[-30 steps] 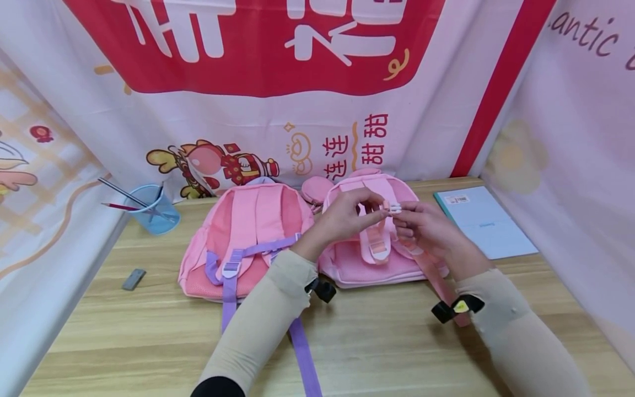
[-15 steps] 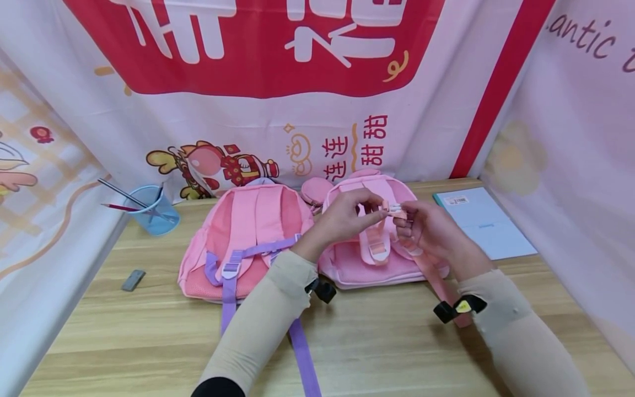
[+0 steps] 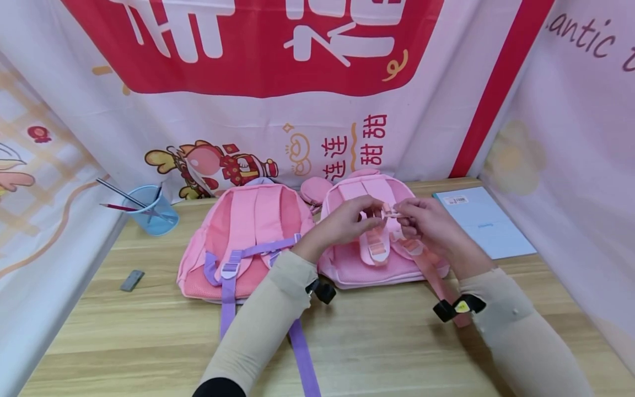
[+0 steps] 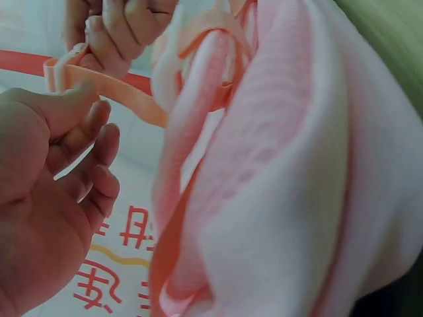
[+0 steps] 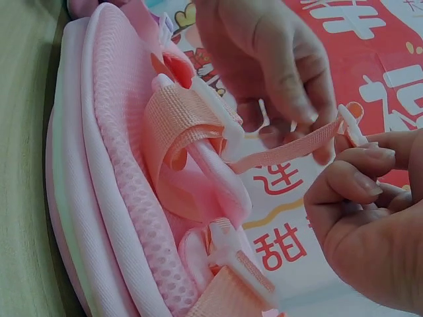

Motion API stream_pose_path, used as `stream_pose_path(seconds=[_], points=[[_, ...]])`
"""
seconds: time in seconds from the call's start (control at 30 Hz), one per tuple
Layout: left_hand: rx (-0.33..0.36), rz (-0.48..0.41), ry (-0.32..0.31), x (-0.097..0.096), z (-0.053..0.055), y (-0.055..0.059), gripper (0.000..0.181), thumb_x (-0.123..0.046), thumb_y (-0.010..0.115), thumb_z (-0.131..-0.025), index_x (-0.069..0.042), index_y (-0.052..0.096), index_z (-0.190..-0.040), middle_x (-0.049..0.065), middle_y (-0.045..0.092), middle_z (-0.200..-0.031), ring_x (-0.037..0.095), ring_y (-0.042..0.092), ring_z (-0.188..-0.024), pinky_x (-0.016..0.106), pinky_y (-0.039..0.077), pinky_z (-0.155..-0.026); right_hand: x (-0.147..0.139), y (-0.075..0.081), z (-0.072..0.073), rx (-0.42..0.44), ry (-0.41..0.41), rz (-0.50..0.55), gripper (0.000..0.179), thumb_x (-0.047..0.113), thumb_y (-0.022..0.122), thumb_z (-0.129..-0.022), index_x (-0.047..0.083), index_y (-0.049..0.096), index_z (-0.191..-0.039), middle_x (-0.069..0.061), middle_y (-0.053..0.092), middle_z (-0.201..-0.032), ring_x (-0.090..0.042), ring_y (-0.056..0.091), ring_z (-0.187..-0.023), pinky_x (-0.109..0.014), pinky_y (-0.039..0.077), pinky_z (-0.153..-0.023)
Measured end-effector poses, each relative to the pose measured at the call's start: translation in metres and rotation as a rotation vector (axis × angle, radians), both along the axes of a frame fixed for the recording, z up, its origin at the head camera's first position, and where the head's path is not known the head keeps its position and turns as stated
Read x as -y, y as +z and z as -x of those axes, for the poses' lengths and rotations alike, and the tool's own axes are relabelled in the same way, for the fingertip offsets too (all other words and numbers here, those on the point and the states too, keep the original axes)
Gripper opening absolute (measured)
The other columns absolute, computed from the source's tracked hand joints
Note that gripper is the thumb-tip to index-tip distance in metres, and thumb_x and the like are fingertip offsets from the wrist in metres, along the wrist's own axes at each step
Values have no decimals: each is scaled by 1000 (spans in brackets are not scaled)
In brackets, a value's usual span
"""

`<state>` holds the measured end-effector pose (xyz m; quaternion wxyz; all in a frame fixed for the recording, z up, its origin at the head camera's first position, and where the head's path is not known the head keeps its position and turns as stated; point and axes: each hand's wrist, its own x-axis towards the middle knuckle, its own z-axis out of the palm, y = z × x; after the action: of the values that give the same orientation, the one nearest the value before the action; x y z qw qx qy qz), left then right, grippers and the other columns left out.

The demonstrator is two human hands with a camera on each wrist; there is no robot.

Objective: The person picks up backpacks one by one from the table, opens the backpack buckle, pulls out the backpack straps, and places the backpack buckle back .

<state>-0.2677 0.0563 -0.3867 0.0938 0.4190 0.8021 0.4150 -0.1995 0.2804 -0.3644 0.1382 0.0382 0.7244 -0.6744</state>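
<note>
Both hands are over the right-hand pink backpack [image 3: 342, 267], above its shoulder straps. My right hand [image 3: 431, 226] pinches a small white plastic buckle [image 5: 351, 125] threaded on a narrow peach strap [image 5: 291, 148]. From the other side, my left hand [image 3: 344, 221] pinches the peach strap beside the buckle between thumb and forefinger. The left hand's other fingers [image 4: 99, 188] are bent loosely and hold nothing. In the right wrist view, wider peach webbing [image 5: 182, 122] loops through a white adjuster [image 5: 221, 119] on a shoulder strap. Fingers partly hide the buckle in the head view.
Another pink backpack [image 3: 270, 209] with purple straps [image 3: 303, 358] lies to the left. A blue pen cup [image 3: 161, 220] and a grey eraser-like block [image 3: 132, 280] are at far left. A light blue notebook [image 3: 488, 223] lies at right. Printed cloth [image 3: 421, 138] walls the wooden table.
My right hand has turned the buckle: its white prongs faced up earlier, and now it appears narrow and edge-on. The right fingers have curled more. The left hand has dipped slightly; the backpacks stay put.
</note>
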Motion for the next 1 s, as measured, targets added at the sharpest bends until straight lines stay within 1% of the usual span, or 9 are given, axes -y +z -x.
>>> stream_pose_path(seconds=[0.07, 0.13, 0.2, 0.3, 0.4, 0.53, 0.67, 0.87, 1.0], points=[[-1, 6, -1, -2, 1, -3, 28, -11, 64, -109, -4, 68, -136, 13, 72, -125, 21, 66, -116, 27, 53, -102, 0, 0, 0, -1, -5, 12, 23, 29, 55, -114, 12, 67, -106, 3, 56, -79, -11, 50, -65, -22, 46, -62], [10, -4, 7, -5, 2, -6, 25, -10, 61, -110, -3, 69, -132, 13, 73, -126, 21, 66, -116, 26, 52, -104, 0, 0, 0, -3, -10, 23, 22, 28, 54, -114, 13, 68, -106, 3, 56, -79, -11, 49, -65, -21, 46, -62], [28, -21, 18, -7, 4, -8, 22, -9, 60, -110, -3, 71, -127, 12, 73, -123, 19, 66, -111, 24, 52, -100, 0, 0, 0, -9, -11, 29, 22, 27, 53, -114, 13, 68, -106, 3, 57, -79, -10, 49, -65, -21, 46, -61], [57, -44, 40, -11, 5, -11, 18, -8, 60, -110, -2, 72, -121, 12, 73, -116, 15, 63, -101, 22, 51, -89, 1, 0, -1, -20, -9, 31, 23, 25, 52, -115, 13, 69, -105, 3, 57, -79, -10, 49, -64, -21, 45, -60], [75, -53, 68, -13, 6, -12, 16, -8, 61, -109, -2, 73, -118, 12, 74, -112, 12, 60, -94, 20, 49, -83, 2, 2, -1, -20, -13, 36, 23, 24, 51, -115, 13, 69, -105, 3, 56, -78, -10, 48, -63, -21, 45, -59], [82, -43, 107, -16, 4, -14, 14, -8, 61, -109, -2, 72, -115, 12, 73, -108, 12, 59, -90, 20, 48, -78, 3, 4, -2, -9, -22, 53, 23, 24, 51, -115, 14, 68, -103, 3, 54, -77, -10, 47, -62, -21, 43, -58], [86, -33, 131, -18, 2, -15, 13, -7, 61, -109, -2, 72, -113, 13, 73, -106, 12, 58, -87, 20, 48, -76, 4, 7, -3, -16, -21, 85, 25, 22, 49, -115, 14, 67, -99, 2, 52, -76, -10, 45, -61, -21, 41, -57], [95, -27, 156, -20, -1, -18, 13, -7, 62, -109, -2, 73, -112, 12, 74, -105, 12, 59, -88, 20, 49, -78, 3, 9, -3, 3, -29, 131, 26, 21, 49, -115, 14, 67, -98, 2, 52, -75, -9, 45, -58, -20, 41, -56], [66, 1, 169, -22, -2, -21, 12, -6, 62, -108, -2, 73, -109, 12, 75, -104, 12, 61, -88, 22, 51, -81, 2, 9, -4, 32, -35, 164, 26, 22, 50, -115, 14, 68, -98, 3, 52, -74, -9, 45, -57, -19, 42, -55]])
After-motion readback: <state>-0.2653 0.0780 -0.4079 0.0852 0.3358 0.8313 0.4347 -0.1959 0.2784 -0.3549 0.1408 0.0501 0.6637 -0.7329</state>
